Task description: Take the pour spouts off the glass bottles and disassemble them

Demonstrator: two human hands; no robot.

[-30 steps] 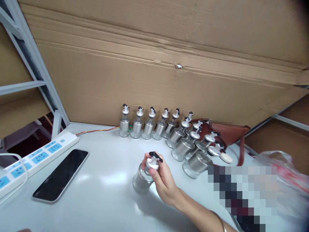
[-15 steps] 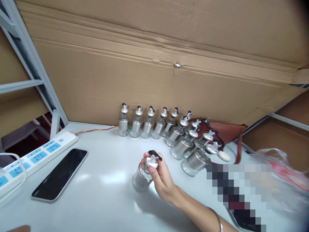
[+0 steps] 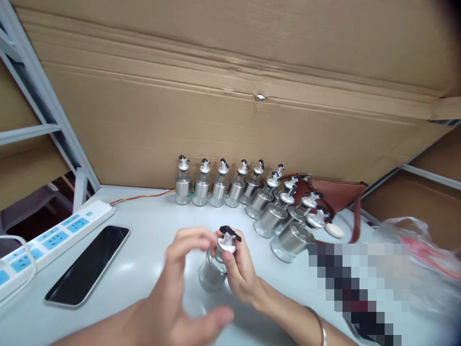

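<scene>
My right hand [image 3: 243, 271] is closed around the neck of a glass oil bottle [image 3: 212, 274] with a steel sleeve. The bottle's white pourer [image 3: 226, 244] with a black flip lid pokes out above my fingers. My left hand [image 3: 176, 288] is open just left of the bottle, thumb and fingers spread apart. Its fingertips come close to the bottle neck; I cannot tell whether they touch it. Several matching oil bottles [image 3: 236, 189] stand upright in a row at the back, and more bottles [image 3: 293, 240] are grouped to the right.
On the left lie a black phone [image 3: 88, 266] and a white power strip [image 3: 54, 240]. A brown leather bag [image 3: 333, 194], a white oval object [image 3: 334, 230] and a clear plastic bag [image 3: 425, 259] sit at the right. Cardboard [image 3: 216, 120] walls the table's back edge.
My left hand has come in from the lower left, open, up beside the bottle. The right hand keeps its hold on the bottle neck.
</scene>
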